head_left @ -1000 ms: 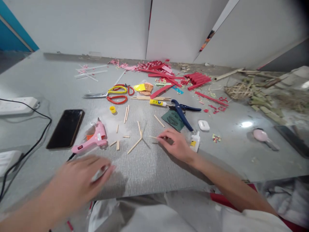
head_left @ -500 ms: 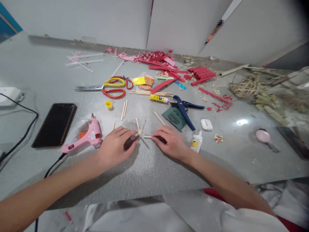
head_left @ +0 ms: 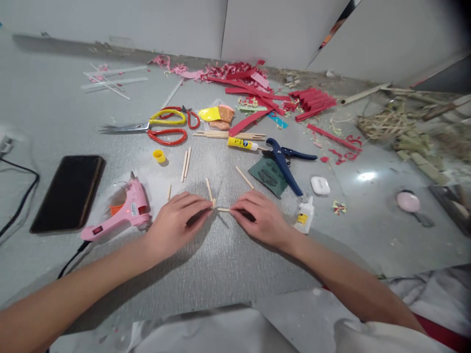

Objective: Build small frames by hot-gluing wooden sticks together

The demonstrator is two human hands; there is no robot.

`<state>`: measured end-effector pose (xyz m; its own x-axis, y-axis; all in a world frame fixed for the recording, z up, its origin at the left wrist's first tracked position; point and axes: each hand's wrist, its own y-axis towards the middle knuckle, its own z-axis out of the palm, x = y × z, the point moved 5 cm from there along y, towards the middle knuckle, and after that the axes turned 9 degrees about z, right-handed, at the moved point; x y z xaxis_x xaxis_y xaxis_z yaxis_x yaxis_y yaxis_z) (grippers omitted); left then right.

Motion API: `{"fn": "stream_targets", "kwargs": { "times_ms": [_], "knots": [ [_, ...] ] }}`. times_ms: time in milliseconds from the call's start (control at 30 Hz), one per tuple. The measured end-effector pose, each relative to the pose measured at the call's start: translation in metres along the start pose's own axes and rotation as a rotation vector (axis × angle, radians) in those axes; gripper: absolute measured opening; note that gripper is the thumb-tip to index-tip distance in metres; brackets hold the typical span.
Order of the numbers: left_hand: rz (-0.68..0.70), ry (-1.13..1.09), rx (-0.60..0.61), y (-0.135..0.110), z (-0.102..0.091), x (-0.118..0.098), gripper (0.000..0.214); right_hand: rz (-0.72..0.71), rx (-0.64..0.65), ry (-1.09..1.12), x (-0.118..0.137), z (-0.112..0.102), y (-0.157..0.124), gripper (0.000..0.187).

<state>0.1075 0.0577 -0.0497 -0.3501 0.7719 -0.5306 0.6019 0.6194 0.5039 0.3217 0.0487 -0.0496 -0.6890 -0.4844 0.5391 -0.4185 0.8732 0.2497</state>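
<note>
My left hand [head_left: 180,218] is closed, thumb and index fingertip pinching the end of a small wooden stick piece [head_left: 214,203]. Another thin stick [head_left: 209,189] slants up and away from that piece. Facing it, my right hand [head_left: 263,215] pinches a short wooden stick [head_left: 223,210] that points left, its tip very close to the left-hand piece; whether they touch I cannot tell. A loose stick [head_left: 244,177] lies just beyond the right fingers. One more stick [head_left: 169,192] shows behind the left hand, and a pair of short sticks [head_left: 186,164] lies farther off.
A pink glue gun [head_left: 134,208] and a phone [head_left: 69,191] lie left. Beyond are scissors [head_left: 169,128], a glue stick [head_left: 243,143] and a yellow cap [head_left: 159,156]. Right are a blue cutter [head_left: 283,166], glue bottle [head_left: 304,218] and white case [head_left: 320,185]. Red paper strips [head_left: 253,88] litter the back.
The short stick in my right hand has come closer to the piece in my left hand. Both hands keep their pinch. The camera view has shifted slightly.
</note>
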Motion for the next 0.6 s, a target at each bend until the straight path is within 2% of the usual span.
{"fn": "stream_targets", "kwargs": {
  "times_ms": [600],
  "knots": [
    [0.006,0.046,0.052,0.0021,0.0032,0.0009,0.014,-0.012,-0.014,-0.017,0.0020,0.0014,0.0007,0.012]
  ]
}}
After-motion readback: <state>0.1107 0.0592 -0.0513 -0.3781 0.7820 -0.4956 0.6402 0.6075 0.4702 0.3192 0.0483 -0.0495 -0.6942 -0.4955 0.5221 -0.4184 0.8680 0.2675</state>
